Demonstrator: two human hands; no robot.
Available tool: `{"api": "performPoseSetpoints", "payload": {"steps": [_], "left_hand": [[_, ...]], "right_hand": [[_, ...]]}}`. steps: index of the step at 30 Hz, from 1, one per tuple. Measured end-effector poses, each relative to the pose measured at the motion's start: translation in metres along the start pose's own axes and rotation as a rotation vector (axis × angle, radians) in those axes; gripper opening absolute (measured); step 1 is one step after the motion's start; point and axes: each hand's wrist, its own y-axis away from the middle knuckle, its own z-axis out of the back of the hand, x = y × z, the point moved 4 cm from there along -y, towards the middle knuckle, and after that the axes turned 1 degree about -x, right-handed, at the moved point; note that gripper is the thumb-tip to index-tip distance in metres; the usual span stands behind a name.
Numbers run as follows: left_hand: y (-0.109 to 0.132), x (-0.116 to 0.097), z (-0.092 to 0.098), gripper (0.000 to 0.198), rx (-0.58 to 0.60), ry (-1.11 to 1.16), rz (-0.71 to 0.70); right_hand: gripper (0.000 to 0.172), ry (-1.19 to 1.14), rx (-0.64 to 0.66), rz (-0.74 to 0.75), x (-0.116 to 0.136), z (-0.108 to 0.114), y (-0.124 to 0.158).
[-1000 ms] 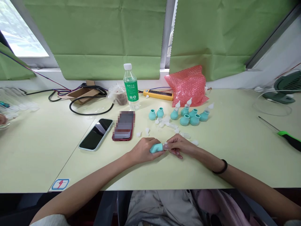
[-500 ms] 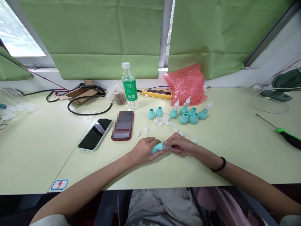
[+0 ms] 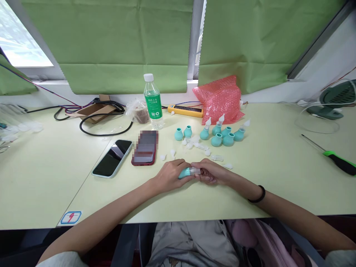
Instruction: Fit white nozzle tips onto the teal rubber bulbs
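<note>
My left hand (image 3: 171, 175) is closed around a turquoise squeeze bulb (image 3: 183, 173), which lies sideways with its neck to the right. A clear plastic tube (image 3: 195, 171) sits at the bulb's neck. My right hand (image 3: 211, 172) is closed at the tube, its fingers bent around the free end and partly hidden. Beyond my hands stand several more turquoise bulbs (image 3: 216, 139), some with clear tubes and white pointed tips, like nasal aspirators. Loose white tips (image 3: 163, 157) and another clear tube (image 3: 217, 158) lie between them and my hands.
On the left lie a white-edged phone (image 3: 112, 158) and a red-cased phone (image 3: 145, 148). Behind stand a water bottle (image 3: 153, 102), a yellow device (image 3: 185, 111) and a red bubble-wrap bag (image 3: 219, 100). A screwdriver (image 3: 333, 157) lies far right.
My right hand has shifted slightly left and its fingers have moved over the tube, so more of the clear tube shows. My left hand stays around the bulb.
</note>
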Motion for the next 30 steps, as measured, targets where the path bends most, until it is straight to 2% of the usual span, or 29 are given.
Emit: {"api": "performPoseSetpoints", "payload": {"steps": [1,3,5,6,8,13,17,20,23,26,30], "left_hand": [[0.0,0.0,0.0,0.032,0.021,0.058,0.027],[0.0,0.0,0.002,0.03,0.047,0.174,0.098],[0.001,0.001,0.004,0.029,0.06,0.269,0.171],[0.001,0.002,0.004,0.028,0.064,0.302,0.198],[0.002,0.004,0.005,0.026,0.069,0.341,0.229],[0.002,0.01,0.004,0.022,0.001,0.384,0.298],[0.004,0.015,0.007,0.031,-0.105,0.412,0.378],[0.004,0.014,0.007,0.033,-0.125,0.453,0.386],[0.003,0.015,0.005,0.03,-0.131,0.482,0.397],[0.002,0.015,0.004,0.027,-0.135,0.507,0.396],[0.001,0.014,0.005,0.026,-0.109,0.497,0.373]], "right_hand": [[0.049,0.111,-0.092,0.064,0.005,0.006,0.002],[0.05,0.384,-0.358,0.261,0.02,0.024,0.009],[0.044,0.672,-0.632,0.47,0.037,0.043,0.021],[0.04,0.805,-0.718,0.532,0.043,0.051,0.026],[0.031,1.026,-0.78,0.558,0.049,0.063,0.029],[0.023,1.344,-0.705,0.438,0.041,0.072,0.018],[0.014,1.356,-0.623,0.347,0.032,0.071,0.009],[0.014,1.152,-0.625,0.501,0.036,0.064,0.015],[0.02,0.759,-0.544,0.651,0.039,0.053,0.022],[0.024,0.493,-0.407,0.648,0.035,0.039,0.022],[0.024,0.383,-0.354,0.624,0.03,0.031,0.018]]}}
